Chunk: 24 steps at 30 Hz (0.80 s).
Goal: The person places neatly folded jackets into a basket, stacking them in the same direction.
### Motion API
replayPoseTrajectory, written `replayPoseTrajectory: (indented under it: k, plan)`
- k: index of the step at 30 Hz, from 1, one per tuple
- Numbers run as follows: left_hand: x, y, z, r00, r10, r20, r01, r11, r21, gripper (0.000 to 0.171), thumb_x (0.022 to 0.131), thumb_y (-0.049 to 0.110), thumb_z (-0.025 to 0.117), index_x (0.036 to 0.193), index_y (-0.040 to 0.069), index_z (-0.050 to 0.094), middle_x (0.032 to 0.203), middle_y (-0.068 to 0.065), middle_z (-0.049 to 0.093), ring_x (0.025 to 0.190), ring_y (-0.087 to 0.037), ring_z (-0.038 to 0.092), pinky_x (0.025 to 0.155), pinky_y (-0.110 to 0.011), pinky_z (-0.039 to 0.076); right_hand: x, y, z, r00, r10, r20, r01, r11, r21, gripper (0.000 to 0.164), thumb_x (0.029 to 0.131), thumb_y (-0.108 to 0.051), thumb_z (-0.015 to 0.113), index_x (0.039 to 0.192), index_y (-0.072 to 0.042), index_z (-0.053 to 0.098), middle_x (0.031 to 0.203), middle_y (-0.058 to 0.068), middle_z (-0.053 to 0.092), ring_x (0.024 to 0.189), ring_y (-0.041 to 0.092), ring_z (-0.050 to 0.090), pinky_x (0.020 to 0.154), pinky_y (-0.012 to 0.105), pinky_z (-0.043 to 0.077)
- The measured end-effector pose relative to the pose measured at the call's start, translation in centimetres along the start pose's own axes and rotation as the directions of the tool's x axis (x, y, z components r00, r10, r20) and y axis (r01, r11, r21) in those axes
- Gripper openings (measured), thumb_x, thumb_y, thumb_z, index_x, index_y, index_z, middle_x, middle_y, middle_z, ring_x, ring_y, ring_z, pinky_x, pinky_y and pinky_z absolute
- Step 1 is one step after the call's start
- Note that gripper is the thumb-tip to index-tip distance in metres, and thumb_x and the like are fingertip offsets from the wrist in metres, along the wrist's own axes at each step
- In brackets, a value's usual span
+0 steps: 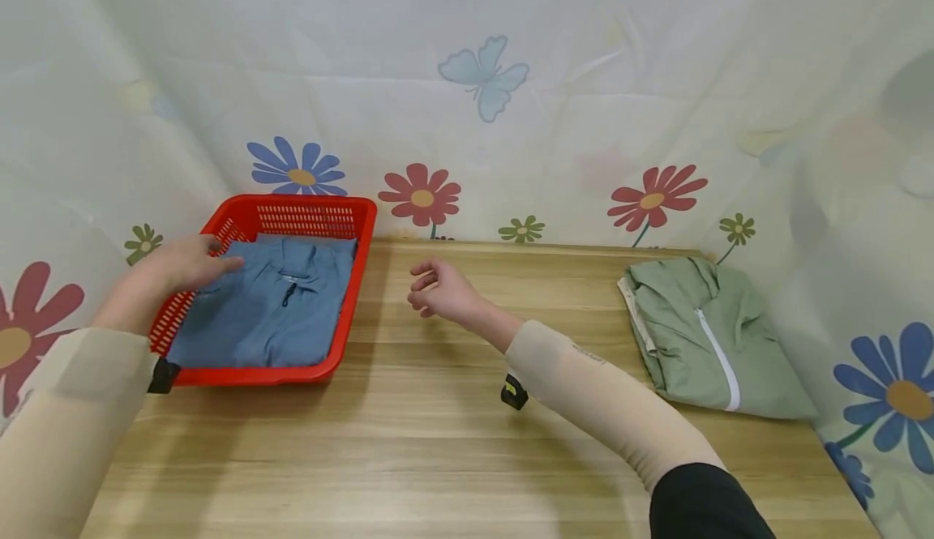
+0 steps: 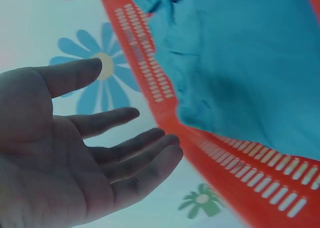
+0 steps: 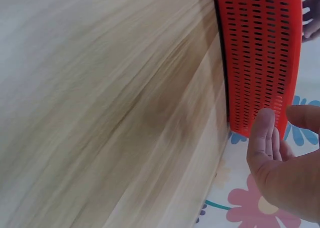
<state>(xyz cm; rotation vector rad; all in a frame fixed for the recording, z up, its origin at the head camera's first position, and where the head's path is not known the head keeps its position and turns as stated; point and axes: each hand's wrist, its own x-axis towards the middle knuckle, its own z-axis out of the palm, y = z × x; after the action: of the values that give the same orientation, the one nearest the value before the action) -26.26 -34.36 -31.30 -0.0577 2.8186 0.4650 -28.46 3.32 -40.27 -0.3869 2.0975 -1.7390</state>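
Note:
A red plastic basket (image 1: 349,312) with slotted walls stands on the left of the table. Inside it lies a folded blue garment (image 1: 255,320) with a collar and a dark zip pull. My left hand (image 1: 186,265) is over the basket's left rim, fingers spread; the left wrist view shows its palm (image 2: 55,153) holding nothing, beside the red wall. To the right of the basket, my right hand (image 1: 448,292) hovers over the wooden table with fingers loosely bent and nothing in them. In the right wrist view those fingers (image 3: 260,138) overlap the basket's slotted side (image 3: 257,63).
A folded green jacket (image 1: 700,344) with a white zip lies at the table's right side. Bare wooden tabletop (image 1: 438,442) stretches between it and the basket. A flower-printed curtain (image 1: 554,117) hangs behind and along both sides.

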Motion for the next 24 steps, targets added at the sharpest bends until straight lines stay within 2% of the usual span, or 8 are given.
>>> replayPoseTrajectory:
  k: [5,8,13,15,20,24]
  plan:
    - [-0.9,2.1,0.3,0.998,0.059,-0.033,-0.058,0.998,0.022,0.075,0.101,0.04,0.061,0.144,-0.017,0.036,0.132,-0.044,0.043,0.113,-0.057,0.046,0.086,-0.067,0.05,-1.0,0.6,-0.7,0.999,-0.037,0.03,0.04,0.994,-0.1,0.038,0.097,0.001,0.067,0.132,0.003,0.053,0.106,0.014,0.06,0.082,0.02,0.065,0.079,0.045,0.059]
    - [-1.6,3.5,0.5,0.993,0.097,-0.066,-0.095,0.995,0.036,0.072,0.098,0.037,0.066,0.143,-0.014,0.041,0.131,-0.04,0.048,0.11,-0.053,0.05,0.083,-0.063,0.054,-1.6,0.8,-1.1,0.997,-0.059,0.047,0.066,0.985,-0.159,0.035,0.097,0.001,0.067,0.13,0.002,0.054,0.106,0.014,0.061,0.083,0.02,0.065,0.076,0.043,0.059]
    - [-2.4,6.0,0.9,0.984,0.158,-0.083,-0.153,0.986,0.065,0.07,0.099,0.035,0.066,0.146,-0.012,0.042,0.133,-0.039,0.05,0.115,-0.054,0.05,0.082,-0.063,0.055,-2.8,0.8,-1.9,0.993,-0.086,0.079,0.103,0.964,-0.246,0.029,0.097,-0.001,0.068,0.125,0.001,0.059,0.104,0.012,0.063,0.084,0.028,0.066,0.074,0.043,0.059]
    - [-2.6,7.0,1.2,0.977,0.195,-0.085,-0.189,0.979,0.079,0.067,0.1,0.032,0.064,0.145,-0.013,0.043,0.133,-0.039,0.051,0.118,-0.054,0.05,0.085,-0.064,0.053,-3.4,0.8,-2.2,0.991,-0.092,0.101,0.115,0.96,-0.257,0.027,0.096,-0.001,0.068,0.122,0.001,0.061,0.102,0.012,0.064,0.085,0.03,0.067,0.073,0.043,0.059]
    - [-3.4,9.6,2.3,0.953,0.287,-0.095,-0.278,0.955,0.102,0.061,0.101,0.03,0.064,0.144,-0.011,0.048,0.135,-0.036,0.054,0.12,-0.051,0.053,0.091,-0.067,0.05,-4.8,0.7,-2.6,0.985,-0.098,0.145,0.137,0.948,-0.287,0.022,0.096,-0.002,0.07,0.117,0.001,0.066,0.098,0.009,0.064,0.084,0.03,0.066,0.067,0.031,0.057]
    - [-4.2,11.3,3.1,0.945,0.315,-0.083,-0.307,0.947,0.098,0.06,0.101,0.032,0.064,0.145,-0.007,0.049,0.136,-0.033,0.055,0.121,-0.049,0.053,0.091,-0.066,0.05,-5.7,0.7,-2.7,0.974,-0.138,0.179,0.195,0.915,-0.355,0.019,0.095,-0.003,0.072,0.113,0.0,0.068,0.095,0.006,0.065,0.082,0.023,0.065,0.069,0.027,0.055]
